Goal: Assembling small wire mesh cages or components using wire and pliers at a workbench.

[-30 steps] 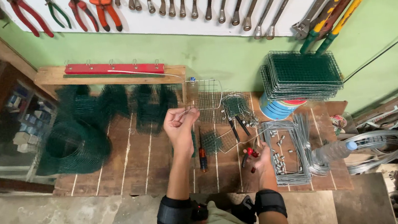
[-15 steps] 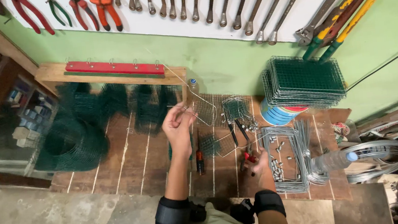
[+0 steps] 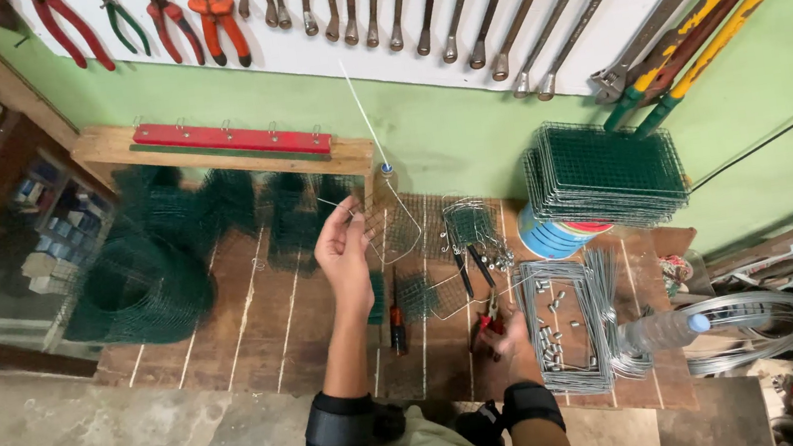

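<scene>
My left hand (image 3: 344, 250) is raised over the wooden bench (image 3: 257, 321) and pinches a thin bent steel wire (image 3: 396, 215) that loops to the right of the fingers beside a small wire mesh panel (image 3: 395, 225). My right hand (image 3: 501, 336) rests low on the bench and grips red-handled pliers (image 3: 485, 321). A red-handled screwdriver (image 3: 396, 322) lies on the boards between my forearms. Both wrists wear black bands.
A stack of green mesh panels (image 3: 605, 172) sits on a blue tub at the right. A green mesh roll (image 3: 136, 290) lies at the left. Wire frames with small metal pieces (image 3: 563, 329), a clear plastic bottle (image 3: 667, 329) and a wire coil (image 3: 762, 329) are nearby. Wrenches and pliers hang above.
My left hand has lifted slightly and turned the wire, its long end now pointing up toward the wall. My right hand has stayed low on the bench with the pliers.
</scene>
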